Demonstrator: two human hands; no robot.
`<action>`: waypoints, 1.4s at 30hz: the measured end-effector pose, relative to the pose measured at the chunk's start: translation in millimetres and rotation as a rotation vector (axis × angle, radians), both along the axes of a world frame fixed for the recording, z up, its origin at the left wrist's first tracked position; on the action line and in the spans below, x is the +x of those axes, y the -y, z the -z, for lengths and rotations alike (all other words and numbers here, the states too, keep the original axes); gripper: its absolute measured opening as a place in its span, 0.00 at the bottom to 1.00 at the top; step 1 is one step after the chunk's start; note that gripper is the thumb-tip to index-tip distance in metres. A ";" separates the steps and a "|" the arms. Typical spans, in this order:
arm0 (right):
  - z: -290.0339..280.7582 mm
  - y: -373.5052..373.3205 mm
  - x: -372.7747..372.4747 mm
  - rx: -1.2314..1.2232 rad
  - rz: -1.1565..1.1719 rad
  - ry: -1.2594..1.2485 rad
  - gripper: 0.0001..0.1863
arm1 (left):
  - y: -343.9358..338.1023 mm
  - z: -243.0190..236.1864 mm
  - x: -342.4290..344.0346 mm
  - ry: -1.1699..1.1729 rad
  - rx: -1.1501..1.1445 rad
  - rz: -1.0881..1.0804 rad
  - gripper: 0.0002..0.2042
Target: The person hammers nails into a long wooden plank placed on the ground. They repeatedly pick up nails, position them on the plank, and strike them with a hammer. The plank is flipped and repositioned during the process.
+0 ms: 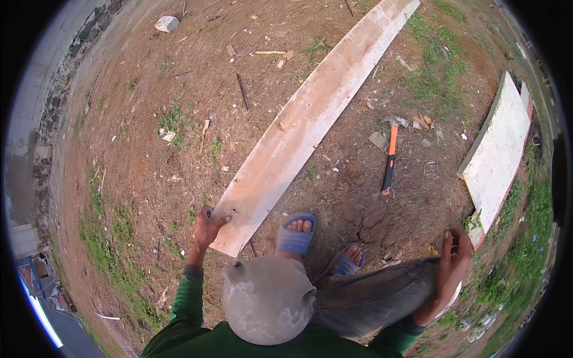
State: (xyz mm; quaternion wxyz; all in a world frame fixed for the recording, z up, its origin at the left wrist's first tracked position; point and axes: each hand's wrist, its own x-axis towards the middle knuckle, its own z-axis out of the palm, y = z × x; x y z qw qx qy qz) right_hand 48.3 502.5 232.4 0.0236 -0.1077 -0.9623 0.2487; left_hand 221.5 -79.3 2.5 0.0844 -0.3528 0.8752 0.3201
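A long, pale wooden plank (304, 122) with dirt-brown staining lies slantwise on the ground, its near end by my left foot. My left hand (209, 228) is closed on the near left corner of that plank, thumb on top and fingers at the edge. Beside my bent right knee, my right hand (455, 262) is raised with its fingers loosely bent and apart, nothing visible in them. A claw hammer (391, 156) with an orange and black handle rests on the dirt, right of the plank, its head pointing away from me.
Pale boards (498, 152) lie stacked at the right. A white block (167, 24) sits far left. Wood scraps (422, 122), a thin dark stick (242, 92) and grass tufts (171, 121) are scattered over the soil. My sandalled feet (295, 234) are close to the plank's near end.
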 end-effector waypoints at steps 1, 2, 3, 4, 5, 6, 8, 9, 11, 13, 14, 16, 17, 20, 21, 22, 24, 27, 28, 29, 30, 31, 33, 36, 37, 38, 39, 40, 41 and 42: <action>0.2 0.3 -1.3 -0.004 -0.021 -0.011 0.13 | -9.3 7.3 -31.3 -0.030 -0.021 0.028 0.31; 1.0 0.4 -1.9 0.017 -0.025 0.000 0.13 | -18.5 13.5 -63.7 -0.056 0.019 0.021 0.30; 1.6 0.1 -2.1 0.033 -0.039 -0.015 0.13 | -29.7 20.3 -98.4 -0.086 0.054 0.010 0.30; 2.4 -0.2 -1.4 0.038 -0.061 -0.029 0.13 | -42.4 27.1 -133.4 -0.125 0.079 0.030 0.29; 3.0 -0.7 -0.5 0.071 -0.059 -0.033 0.12 | -56.8 33.5 -168.1 -0.169 0.103 0.039 0.28; 3.5 -1.0 0.8 0.093 -0.063 -0.035 0.12 | -74.8 40.6 -203.9 -0.203 0.198 0.012 0.26; 3.4 -1.2 3.3 0.131 -0.072 -0.056 0.11 | -104.4 47.8 -267.4 -0.220 0.316 0.034 0.22; 3.0 -1.1 4.4 0.151 -0.074 -0.075 0.11 | -118.4 49.4 -295.5 -0.199 0.337 0.088 0.21; 2.0 -0.3 5.7 0.186 -0.037 -0.065 0.10 | -147.3 49.3 -334.5 -0.338 0.178 0.170 0.19; 1.8 0.2 6.1 0.202 0.026 -0.002 0.10 | -171.8 45.4 -356.6 -0.623 -0.168 0.191 0.20; 2.3 -0.1 5.7 0.217 0.039 -0.007 0.10 | -178.9 42.6 -364.7 -0.650 -0.113 0.237 0.20; 5.5 -1.4 3.8 0.225 0.051 -0.018 0.09 | -188.4 38.8 -374.5 -0.658 0.003 0.333 0.20; 7.9 -2.4 1.9 0.247 0.057 -0.013 0.09 | -193.4 38.9 -378.3 -0.616 -0.038 0.419 0.22; 14.5 -4.1 -5.7 0.256 0.048 -0.019 0.09 | -206.7 48.7 -383.8 -0.590 -0.228 0.667 0.28; 15.7 -3.4 -9.1 0.256 0.033 -0.036 0.09 | -211.1 54.3 -384.2 -0.599 -0.310 0.748 0.30; 16.1 -1.2 -11.9 0.259 0.019 -0.050 0.10 | -214.9 60.7 -384.2 -0.560 -0.379 0.841 0.33; 17.3 8.7 -19.4 0.353 -0.046 -0.101 0.09 | -217.5 72.7 -382.6 -0.566 -0.450 0.996 0.35; 27.2 37.4 -36.5 0.189 -0.016 -0.079 0.09 | -218.2 83.9 -380.1 -0.518 -0.440 1.076 0.37; 36.0 50.9 -43.2 0.080 0.020 -0.057 0.09 | -217.4 85.2 -380.2 -0.514 -0.438 1.068 0.37; 50.5 64.2 -53.9 -0.006 0.035 -0.032 0.09 | -217.3 85.7 -379.2 -0.499 -0.424 1.075 0.37; 71.3 77.0 -67.6 -0.090 0.052 -0.014 0.09 | -217.2 85.3 -380.1 -0.499 -0.424 1.074 0.37; 96.8 88.5 -84.0 -0.097 0.043 0.034 0.11 | -217.0 84.2 -381.2 -0.520 -0.433 1.068 0.36; 156.1 104.2 -112.6 0.045 -0.035 0.028 0.16 | -217.8 80.3 -385.3 -0.516 -0.457 1.069 0.36; 240.0 116.9 -116.6 0.283 -0.030 0.007 0.27 | -216.1 71.2 -397.7 -0.422 -0.461 1.152 0.36; 259.2 114.9 -112.3 0.312 0.028 0.109 0.30 | -214.7 67.8 -402.3 -0.336 -0.457 1.192 0.36; 273.9 110.5 -108.1 0.341 0.006 0.021 0.32 | -213.2 64.8 -406.3 -0.351 -0.414 1.200 0.35; 285.5 106.5 -105.5 0.351 0.005 0.016 0.34 | -212.3 62.7 -408.9 -0.330 -0.372 1.208 0.35; 293.2 102.9 -104.7 0.358 0.003 0.006 0.36 | -211.1 61.1 -411.3 -0.337 -0.345 1.203 0.35; 296.9 99.4 -104.1 0.291 0.050 0.029 0.35 | -210.5 60.5 -412.0 -0.298 -0.317 1.200 0.34; 297.8 96.1 -106.9 0.223 0.096 0.047 0.34 | -210.4 60.9 -412.8 -0.288 -0.304 1.185 0.33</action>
